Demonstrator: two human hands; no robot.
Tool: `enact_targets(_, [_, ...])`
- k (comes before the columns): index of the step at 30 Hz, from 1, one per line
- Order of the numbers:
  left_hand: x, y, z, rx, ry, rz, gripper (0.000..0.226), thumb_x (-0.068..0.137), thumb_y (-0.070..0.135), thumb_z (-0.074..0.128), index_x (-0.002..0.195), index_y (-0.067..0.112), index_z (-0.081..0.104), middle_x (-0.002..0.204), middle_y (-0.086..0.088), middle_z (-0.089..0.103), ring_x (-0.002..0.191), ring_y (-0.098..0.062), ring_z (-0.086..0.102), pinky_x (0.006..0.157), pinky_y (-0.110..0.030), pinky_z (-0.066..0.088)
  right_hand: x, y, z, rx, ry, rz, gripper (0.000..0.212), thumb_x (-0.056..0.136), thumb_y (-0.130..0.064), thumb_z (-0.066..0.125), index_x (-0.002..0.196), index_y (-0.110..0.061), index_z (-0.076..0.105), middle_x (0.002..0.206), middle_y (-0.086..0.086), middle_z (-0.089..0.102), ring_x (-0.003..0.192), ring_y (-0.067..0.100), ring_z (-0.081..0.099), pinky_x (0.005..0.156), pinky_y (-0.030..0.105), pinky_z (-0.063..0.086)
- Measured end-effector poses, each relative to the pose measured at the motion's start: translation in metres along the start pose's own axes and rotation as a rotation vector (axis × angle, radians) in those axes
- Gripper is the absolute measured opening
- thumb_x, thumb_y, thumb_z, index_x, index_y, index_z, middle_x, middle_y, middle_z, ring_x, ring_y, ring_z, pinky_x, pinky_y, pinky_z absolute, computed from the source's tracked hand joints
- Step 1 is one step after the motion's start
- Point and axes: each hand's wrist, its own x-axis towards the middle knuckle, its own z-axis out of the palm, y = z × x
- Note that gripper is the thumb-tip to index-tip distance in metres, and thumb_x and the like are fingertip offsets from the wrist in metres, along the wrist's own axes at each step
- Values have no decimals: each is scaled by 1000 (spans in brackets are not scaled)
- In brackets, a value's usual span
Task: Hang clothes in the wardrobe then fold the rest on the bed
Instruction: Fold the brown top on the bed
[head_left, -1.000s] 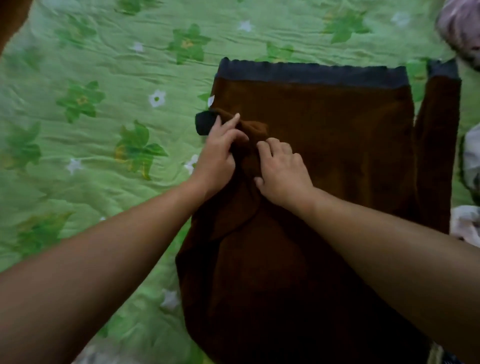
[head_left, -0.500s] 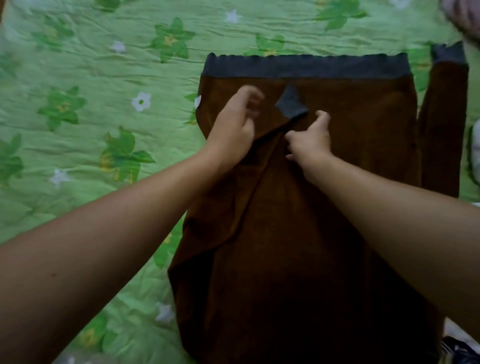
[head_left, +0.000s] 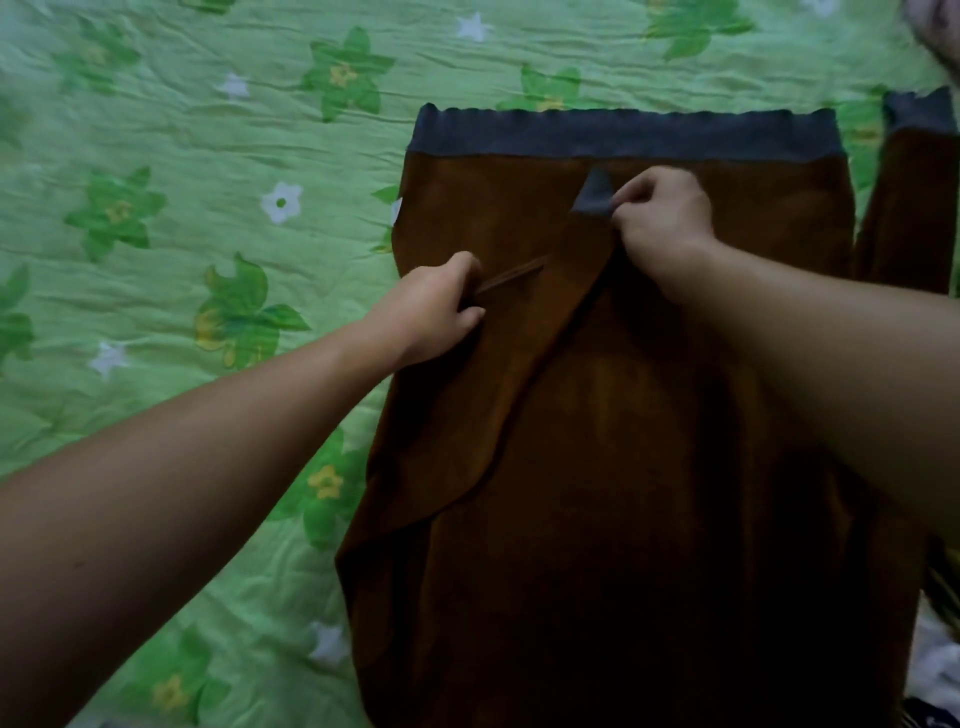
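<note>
A brown sweater (head_left: 649, 467) with a grey hem band (head_left: 623, 135) lies flat on the green flowered bedspread (head_left: 208, 182). Its left sleeve is folded diagonally across the body, the grey cuff (head_left: 592, 197) ending just below the hem band. My right hand (head_left: 665, 218) pinches that cuff. My left hand (head_left: 436, 306) grips a ridge of the folded sleeve fabric lower down, near the sweater's left edge. The other sleeve (head_left: 909, 208) lies straight along the right side, its grey cuff at the top.
The bedspread stretches wide to the left and beyond the sweater. A pinkish piece of cloth (head_left: 935, 31) shows at the top right corner. Pale and dark fabric (head_left: 935, 670) lies at the bottom right edge.
The sleeve cuff went from the sweater's left edge to the middle of the body. My right hand now pinches the cuff; my left hand dropped lower onto the folded sleeve.
</note>
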Motion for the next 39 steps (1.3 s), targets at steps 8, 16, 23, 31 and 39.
enact_targets(8, [-5, -32, -15, -361, -48, -293, 19, 99, 33, 53, 97, 17, 62, 80, -4, 63, 63, -25, 61, 57, -36, 53, -6, 29, -27, 287, 44, 326, 30, 99, -23, 56, 124, -32, 43, 115, -2, 48, 94, 20, 59, 68, 38, 61])
enact_targets(16, [-28, -31, 8, -1204, -83, -548, 7, 93, 12, 56, 91, 18, 57, 80, -5, 55, 64, -14, 49, 55, -26, 35, -65, 33, 4, 658, -273, 639, 38, 88, -19, 74, 123, -21, 58, 115, 6, 64, 93, 25, 69, 59, 35, 60])
enact_targets(23, [-43, -29, 0, -1375, 73, -484, 22, 88, 4, 67, 108, 11, 61, 102, -13, 73, 86, -25, 72, 73, -39, 61, -76, 25, -5, 692, -81, 537, 44, 101, -20, 52, 144, -26, 46, 107, 8, 69, 90, 30, 74, 73, 52, 63])
enact_targets(31, [-110, -55, 28, -1091, -377, -426, 36, 83, 12, 75, 117, 13, 65, 114, -7, 74, 106, -25, 70, 91, -38, 57, -152, 43, 6, 735, -507, 682, 25, 90, -16, 72, 112, -21, 62, 111, 3, 66, 96, 24, 68, 78, 44, 61])
enact_targets(39, [-136, -45, 27, -1179, 70, -456, 15, 98, 10, 57, 109, 19, 61, 82, 1, 68, 67, -11, 63, 56, -32, 57, -196, 31, 30, 890, -330, 705, 17, 97, -27, 63, 114, -25, 60, 115, 3, 68, 98, 28, 70, 70, 47, 62])
